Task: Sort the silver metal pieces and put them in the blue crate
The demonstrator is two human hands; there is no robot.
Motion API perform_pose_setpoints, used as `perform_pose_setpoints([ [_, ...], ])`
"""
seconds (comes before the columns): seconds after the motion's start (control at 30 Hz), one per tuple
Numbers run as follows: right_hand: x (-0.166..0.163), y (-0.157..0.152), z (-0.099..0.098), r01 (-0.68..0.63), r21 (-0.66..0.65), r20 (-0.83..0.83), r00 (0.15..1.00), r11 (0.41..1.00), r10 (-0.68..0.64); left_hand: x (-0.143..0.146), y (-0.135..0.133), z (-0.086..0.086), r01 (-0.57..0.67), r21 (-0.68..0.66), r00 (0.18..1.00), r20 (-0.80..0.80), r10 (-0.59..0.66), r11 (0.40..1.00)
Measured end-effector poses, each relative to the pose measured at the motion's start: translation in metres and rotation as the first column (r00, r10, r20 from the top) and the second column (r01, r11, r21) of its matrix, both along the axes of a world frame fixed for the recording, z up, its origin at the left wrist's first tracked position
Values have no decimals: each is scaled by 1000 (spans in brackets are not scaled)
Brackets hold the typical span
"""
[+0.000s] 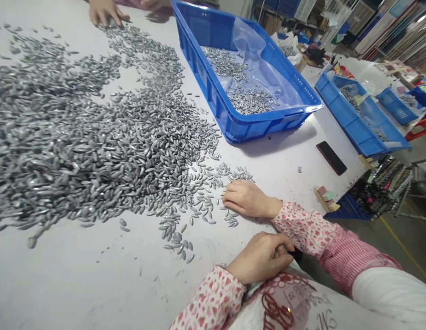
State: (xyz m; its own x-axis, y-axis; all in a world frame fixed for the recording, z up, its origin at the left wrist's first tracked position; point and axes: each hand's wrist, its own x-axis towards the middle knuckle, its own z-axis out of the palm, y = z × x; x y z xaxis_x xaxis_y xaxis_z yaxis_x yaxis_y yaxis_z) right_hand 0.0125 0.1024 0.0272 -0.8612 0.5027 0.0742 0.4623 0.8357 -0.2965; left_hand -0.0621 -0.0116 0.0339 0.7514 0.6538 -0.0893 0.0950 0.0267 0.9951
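Note:
A broad heap of small silver-grey, spindle-shaped pieces spreads over the white table. At its near right fringe my right hand lies palm down, fingers stretched and close together, with loose pieces around the fingertips. My left hand is at the table's near edge, below the right one, in front of my body. Its fingers are curled inward; what they hold, if anything, is hidden. A few pieces lie scattered on the table left of that hand.
Beyond the heap stands a blue crate with a plastic liner and more grey pieces. Another person's hand rests at the heap's far side. Rightward are a phone, a second blue bin and small wooden blocks at the edge.

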Motion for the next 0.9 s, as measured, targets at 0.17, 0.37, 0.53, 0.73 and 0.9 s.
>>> perform_pose_setpoints([
  [0.17, -8, 4, 1, 5, -45, -61, 998, 999, -8, 0, 1, 1, 18, -9, 1000, -12, -18, 1000],
  [0.37, -20, 7, -2, -24, -11, 51, 998, 1000, 24, 0, 1, 0, 17, -4, 999, -33, -17, 1000],
  [0.53, -21, 10, -2, 98, -46, -25, 995, 994, -99, 0, 1, 0, 18, -12, 1000, -16, -19, 1000],
  [0.73, 4, 35, 11, 344, -148, -259, 891, 927, -372, 0, 0, 0, -1, -47, 1000, 19, 2, 999],
  [0.9, 20, 44, 14, 309, -209, -201, 915, 928, -350, 0, -1, -1, 12, -67, 1000, 20, -11, 998],
])
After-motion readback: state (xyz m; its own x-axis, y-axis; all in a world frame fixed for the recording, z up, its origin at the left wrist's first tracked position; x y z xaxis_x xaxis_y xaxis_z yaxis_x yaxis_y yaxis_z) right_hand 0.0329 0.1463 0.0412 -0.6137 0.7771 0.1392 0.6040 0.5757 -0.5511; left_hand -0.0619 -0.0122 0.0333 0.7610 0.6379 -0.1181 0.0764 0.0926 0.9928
